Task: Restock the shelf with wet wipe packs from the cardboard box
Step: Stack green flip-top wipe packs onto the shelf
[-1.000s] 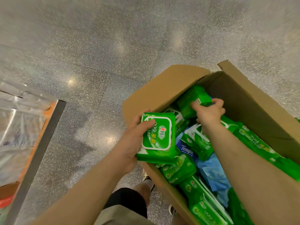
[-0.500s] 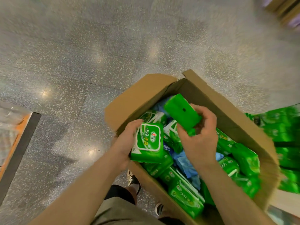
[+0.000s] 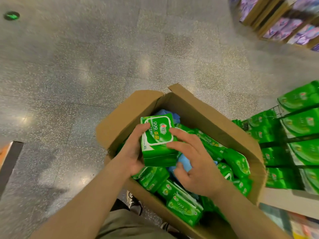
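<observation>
Your left hand (image 3: 133,150) grips a small stack of green wet wipe packs (image 3: 158,140) above the open cardboard box (image 3: 215,121), which is full of more packs. Your right hand (image 3: 193,163) steadies the stack, fingers spread. To the right, the shelf (image 3: 284,140) holds matching green packs.

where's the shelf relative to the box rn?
In the head view the shelf stands at the right edge of the frame, just right of the cardboard box, its wire racks already holding green wet wipe packs.
</observation>
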Demonstrator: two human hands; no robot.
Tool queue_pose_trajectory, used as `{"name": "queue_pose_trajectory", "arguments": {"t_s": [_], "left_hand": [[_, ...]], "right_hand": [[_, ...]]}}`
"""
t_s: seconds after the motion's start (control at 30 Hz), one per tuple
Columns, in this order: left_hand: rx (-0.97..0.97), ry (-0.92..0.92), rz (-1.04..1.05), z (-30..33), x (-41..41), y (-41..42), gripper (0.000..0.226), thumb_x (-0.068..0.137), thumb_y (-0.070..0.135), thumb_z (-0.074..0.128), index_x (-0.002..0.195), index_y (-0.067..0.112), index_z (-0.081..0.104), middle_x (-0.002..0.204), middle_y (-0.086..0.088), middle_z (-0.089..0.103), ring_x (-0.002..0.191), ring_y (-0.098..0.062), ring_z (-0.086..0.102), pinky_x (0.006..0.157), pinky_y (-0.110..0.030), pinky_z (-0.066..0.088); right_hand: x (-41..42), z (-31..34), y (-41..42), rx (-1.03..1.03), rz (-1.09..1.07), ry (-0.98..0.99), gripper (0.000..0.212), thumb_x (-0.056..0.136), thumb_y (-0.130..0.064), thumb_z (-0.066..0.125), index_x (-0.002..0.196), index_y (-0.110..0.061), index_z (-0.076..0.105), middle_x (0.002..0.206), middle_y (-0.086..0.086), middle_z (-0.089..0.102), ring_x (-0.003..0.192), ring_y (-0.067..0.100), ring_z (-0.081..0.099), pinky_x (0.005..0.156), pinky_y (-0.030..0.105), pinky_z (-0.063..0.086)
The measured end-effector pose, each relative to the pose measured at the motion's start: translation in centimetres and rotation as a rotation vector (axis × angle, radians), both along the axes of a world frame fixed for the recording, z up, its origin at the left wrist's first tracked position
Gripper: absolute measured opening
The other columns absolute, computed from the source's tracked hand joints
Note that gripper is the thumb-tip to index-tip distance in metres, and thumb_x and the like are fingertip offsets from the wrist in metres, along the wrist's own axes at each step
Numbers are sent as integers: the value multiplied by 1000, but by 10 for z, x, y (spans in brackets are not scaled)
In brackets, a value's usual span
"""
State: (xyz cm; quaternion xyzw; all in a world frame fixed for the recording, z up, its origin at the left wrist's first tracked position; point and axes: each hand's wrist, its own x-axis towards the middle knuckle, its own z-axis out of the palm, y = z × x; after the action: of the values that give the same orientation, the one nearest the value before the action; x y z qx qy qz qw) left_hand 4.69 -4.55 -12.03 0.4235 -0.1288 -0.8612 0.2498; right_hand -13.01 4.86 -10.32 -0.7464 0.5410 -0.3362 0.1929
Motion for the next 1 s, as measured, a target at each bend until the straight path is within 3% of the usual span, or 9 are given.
{"name": "queue_pose_trajectory", "arguments": {"t_s": [0.13, 0.23, 0.3, 0.37, 0.5, 0.67, 0.77, 0.9, 1.0], "left_hand": [[-47, -20, 100, 1, 6, -17, 37, 86, 42, 58, 87, 16, 83, 95, -10, 80, 80, -24, 77, 70, -36, 62], [-116, -19, 151, 2, 20, -30, 38, 80, 49, 70, 95, 17, 84, 102, -10, 79, 89, -24, 76, 77, -38, 64], [-165, 8, 138, -1, 30, -38, 90, 55, 56, 90, 131, 12, 70, 129, -16, 69, 116, -31, 67, 101, -49, 55], [-199, 31, 151, -3, 38, -44, 117, 46, 58, 95, 145, 10, 56, 141, -19, 61, 127, -36, 60, 109, -56, 48], [-229, 121, 143, -3, 47, -49, 100, 52, 58, 94, 137, 14, 63, 127, -13, 70, 114, -30, 68, 99, -49, 56], [-253, 89, 157, -7, 53, -44, 81, 52, 55, 94, 119, 14, 74, 115, -12, 75, 103, -28, 73, 87, -44, 61], [-267, 30, 179, -9, 57, -39, 78, 52, 55, 94, 115, 12, 75, 110, -13, 76, 97, -28, 75, 87, -43, 61], [-272, -28, 183, -13, 61, -33, 83, 52, 58, 93, 117, 12, 72, 108, -12, 77, 95, -26, 75, 81, -39, 61], [-266, -35, 162, -14, 63, -30, 72, 54, 59, 91, 111, 17, 77, 107, -10, 77, 95, -25, 75, 80, -38, 61]], "right_hand": [[0, -10, 0, 171, -611, -581, 59, 84, 12, 53, 124, -31, 54, 123, 4, 58, 105, 14, 62, 91, 25, 50], [-6, -51, -4, 580, -902, -624, 29, 97, -5, 55, 106, -33, 59, 101, 15, 64, 81, 18, 59, 77, 39, 52], [1, -78, 0, 934, -882, -512, 12, 90, -29, 62, 102, -31, 61, 94, 7, 67, 81, 20, 63, 83, 49, 57], [10, -102, 4, 1143, -845, -384, 33, 81, -47, 67, 106, -27, 61, 90, -1, 68, 79, 18, 66, 83, 49, 59], [26, -126, 5, 1246, -591, -181, 48, 93, -40, 69, 134, -28, 47, 108, 0, 61, 76, 11, 62, 62, 27, 51], [28, -154, 11, 1045, -94, 583, 95, 83, -47, 74, 158, -44, 14, 134, 10, 43, 128, 33, 46, 102, 43, 47], [29, -156, 5, 1177, -168, 362, 92, 80, -54, 78, 153, -50, 22, 133, 10, 41, 121, 33, 56, 97, 40, 53], [27, -144, -17, 1493, -403, -161, 50, 84, -73, 62, 122, -42, 50, 122, 0, 48, 98, 28, 64, 57, 38, 62], [36, -145, -24, 1482, -506, -157, 41, 94, -65, 54, 112, -29, 55, 114, 3, 55, 107, 33, 59, 65, 47, 63]]}}
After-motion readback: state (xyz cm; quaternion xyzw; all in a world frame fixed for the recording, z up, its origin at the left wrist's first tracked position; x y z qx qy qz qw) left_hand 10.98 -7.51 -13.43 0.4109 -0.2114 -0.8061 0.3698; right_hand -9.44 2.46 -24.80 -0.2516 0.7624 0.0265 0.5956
